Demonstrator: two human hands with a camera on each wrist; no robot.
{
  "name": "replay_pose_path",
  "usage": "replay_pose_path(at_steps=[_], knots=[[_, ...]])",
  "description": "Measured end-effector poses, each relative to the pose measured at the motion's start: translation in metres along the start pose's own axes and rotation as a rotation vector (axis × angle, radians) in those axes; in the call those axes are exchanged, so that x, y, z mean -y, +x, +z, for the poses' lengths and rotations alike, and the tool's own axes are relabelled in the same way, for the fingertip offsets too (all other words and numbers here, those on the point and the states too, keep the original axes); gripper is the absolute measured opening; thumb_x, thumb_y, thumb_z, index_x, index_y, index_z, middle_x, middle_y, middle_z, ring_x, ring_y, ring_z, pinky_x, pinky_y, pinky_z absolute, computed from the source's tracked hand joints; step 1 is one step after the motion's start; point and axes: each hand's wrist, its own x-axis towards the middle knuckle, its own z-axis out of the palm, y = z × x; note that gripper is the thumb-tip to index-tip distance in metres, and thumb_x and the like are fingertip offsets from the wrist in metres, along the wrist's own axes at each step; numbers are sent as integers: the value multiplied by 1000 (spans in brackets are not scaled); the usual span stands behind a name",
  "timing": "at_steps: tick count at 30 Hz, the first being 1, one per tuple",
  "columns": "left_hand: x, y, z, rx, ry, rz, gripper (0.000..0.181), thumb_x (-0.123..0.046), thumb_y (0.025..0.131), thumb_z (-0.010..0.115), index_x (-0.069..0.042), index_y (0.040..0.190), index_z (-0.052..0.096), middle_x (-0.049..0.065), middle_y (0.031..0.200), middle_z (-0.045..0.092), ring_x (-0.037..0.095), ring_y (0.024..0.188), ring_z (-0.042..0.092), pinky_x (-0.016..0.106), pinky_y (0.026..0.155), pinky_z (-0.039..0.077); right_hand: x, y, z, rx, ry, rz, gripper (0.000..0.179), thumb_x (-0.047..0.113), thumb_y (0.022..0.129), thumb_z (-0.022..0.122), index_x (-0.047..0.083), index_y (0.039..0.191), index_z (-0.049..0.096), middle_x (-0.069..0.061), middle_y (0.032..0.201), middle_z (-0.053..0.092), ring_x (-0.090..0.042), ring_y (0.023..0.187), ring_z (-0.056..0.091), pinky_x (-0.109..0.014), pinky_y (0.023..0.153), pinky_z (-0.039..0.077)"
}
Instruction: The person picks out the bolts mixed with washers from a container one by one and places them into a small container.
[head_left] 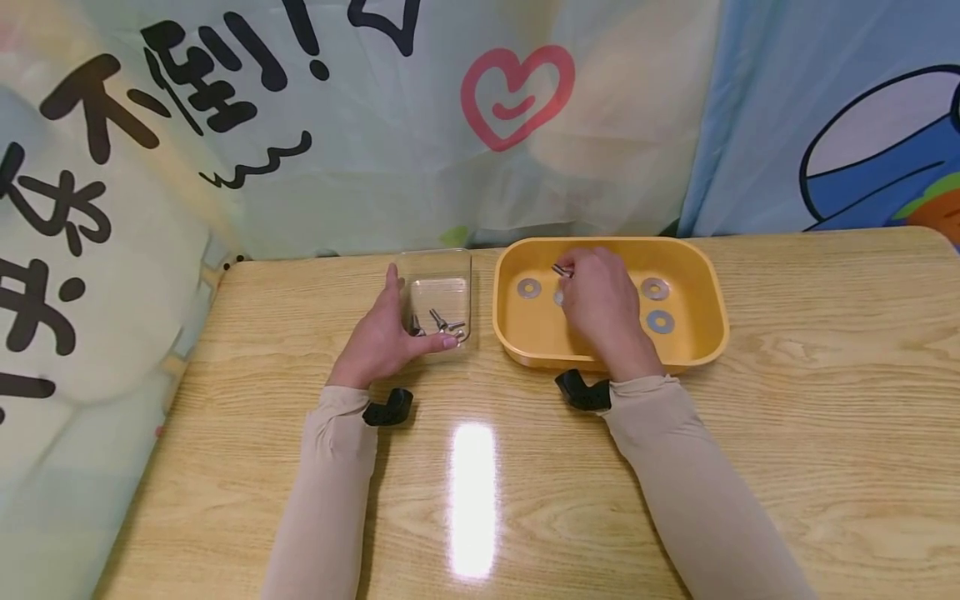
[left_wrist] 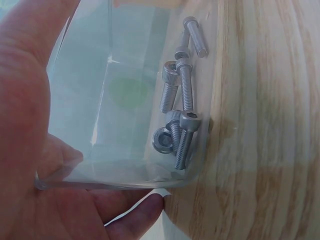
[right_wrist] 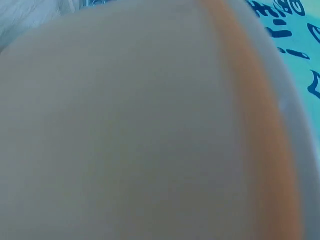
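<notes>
My left hand (head_left: 378, 337) holds a clear plastic box (head_left: 433, 265), its thumb along the near side and its fingers at the left side. Several silver socket-head bolts (left_wrist: 186, 85) lie in a loose heap inside that box. Over the yellow tray (head_left: 708, 342), my right hand (head_left: 603, 304) pinches a small silver bolt (head_left: 561, 271) at its fingertips; part of the bolt is hidden. Flat metal washers lie on the tray floor: one washer (head_left: 528, 288) is left of this hand, another washer (head_left: 661, 322) to its right. The right wrist view is too blurred to show the hand's work.
The box and tray stand side by side at the back of the wooden table (head_left: 555, 500), a narrow gap between them. Behind them hangs a printed cloth (head_left: 585, 167). A black wrist mount (head_left: 583, 392) sits by the right cuff, another mount (head_left: 388, 407) by the left.
</notes>
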Motion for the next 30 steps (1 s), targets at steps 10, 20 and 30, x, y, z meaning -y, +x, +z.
replay_pose_path(at_steps=[10, 20, 30], knots=[[-1, -1, -1, 3, -12, -3, 140, -58, 73, 85, -9, 160, -13, 15, 166, 16, 32, 151, 21, 48, 119, 25, 10, -2, 3, -25, 23, -31, 24, 4, 99, 58, -2, 121, 67, -21, 113, 60, -40, 115, 52, -53, 91, 48], [-2, -1, 0, 8, -13, -1, 141, -58, 72, 86, -9, 160, -13, 15, 166, 16, 31, 151, 20, 47, 119, 25, 20, -6, 14, -46, 67, -70, 22, 4, 99, 59, -2, 119, 68, -20, 116, 60, -40, 120, 49, -52, 91, 49], [-2, 0, 0, 3, -11, 1, 141, -57, 73, 86, -8, 160, -13, 17, 166, 16, 32, 150, 22, 47, 119, 26, 30, -11, 24, -83, 45, -128, 22, 4, 99, 60, 0, 119, 69, -19, 112, 61, -37, 109, 53, -50, 80, 53]])
